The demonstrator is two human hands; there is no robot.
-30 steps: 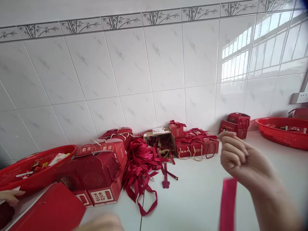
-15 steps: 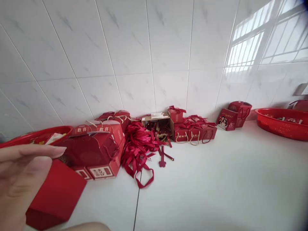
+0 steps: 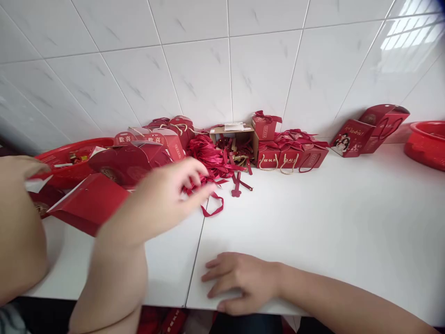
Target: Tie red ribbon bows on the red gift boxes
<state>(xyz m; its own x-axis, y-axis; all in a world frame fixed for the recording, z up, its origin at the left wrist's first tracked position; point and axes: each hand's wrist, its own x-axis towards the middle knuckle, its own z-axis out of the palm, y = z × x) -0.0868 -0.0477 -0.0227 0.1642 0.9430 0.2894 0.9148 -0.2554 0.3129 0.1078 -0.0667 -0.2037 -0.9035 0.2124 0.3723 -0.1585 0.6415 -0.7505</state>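
Note:
My left hand [image 3: 170,197] is raised over the table's left part, slightly blurred, its thumb and fingers apart and holding nothing. Behind its fingers lies a heap of dark red ribbons [image 3: 208,157], with one ribbon loop [image 3: 213,211] on the tabletop. My right hand [image 3: 236,281] rests palm down near the front edge, fingers spread and empty. A large red box [image 3: 90,199] with a raised flap stands left of my left hand, partly hidden by my forearm. Red gift boxes [image 3: 163,139] with rope handles stand behind it.
Another person's arm [image 3: 21,232] reaches in from the far left. A red basin [image 3: 74,174] stands behind the boxes, another [image 3: 426,146] at right. Along the wall are an open carton [image 3: 256,148], ribbon-topped boxes [image 3: 269,157] and a printed box [image 3: 352,138].
The view has tilted down. My left hand now shows over the table's left part, and my right hand has come into view, flat on the table. The large hand at left is no longer close up.

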